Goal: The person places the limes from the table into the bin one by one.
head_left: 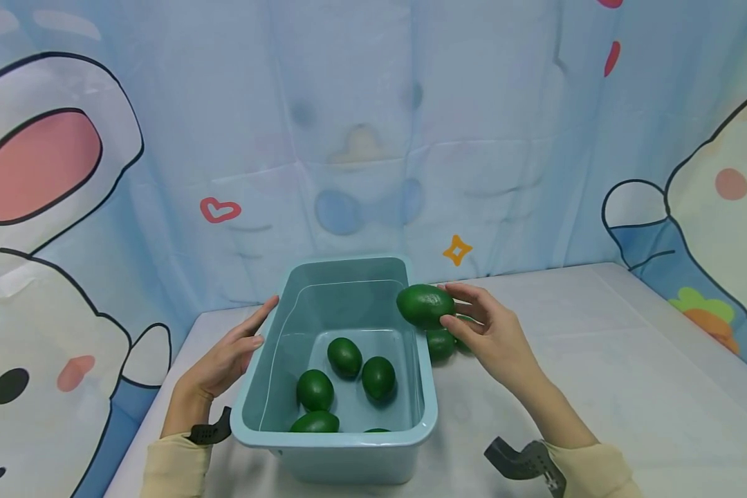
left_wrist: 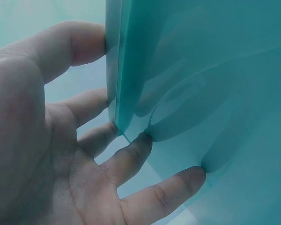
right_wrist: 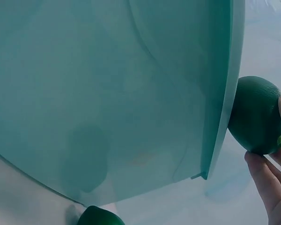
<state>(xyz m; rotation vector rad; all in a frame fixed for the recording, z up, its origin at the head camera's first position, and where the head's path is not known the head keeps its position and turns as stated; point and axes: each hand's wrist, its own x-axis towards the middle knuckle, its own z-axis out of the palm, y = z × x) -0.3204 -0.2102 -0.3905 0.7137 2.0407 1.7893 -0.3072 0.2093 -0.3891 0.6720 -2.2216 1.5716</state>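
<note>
Right grip (head_left: 494, 332) pinched a green fruit (head_left: 425, 306) by its right end, long axis running roughly left-right, out from my fingertips. Bin (head_left: 333, 439) opening lay left of and below this nearer grip; fruit at rim, contact unclear. Left grip (head_left: 224, 360), fingers spread, touched the opposite wall.
</note>
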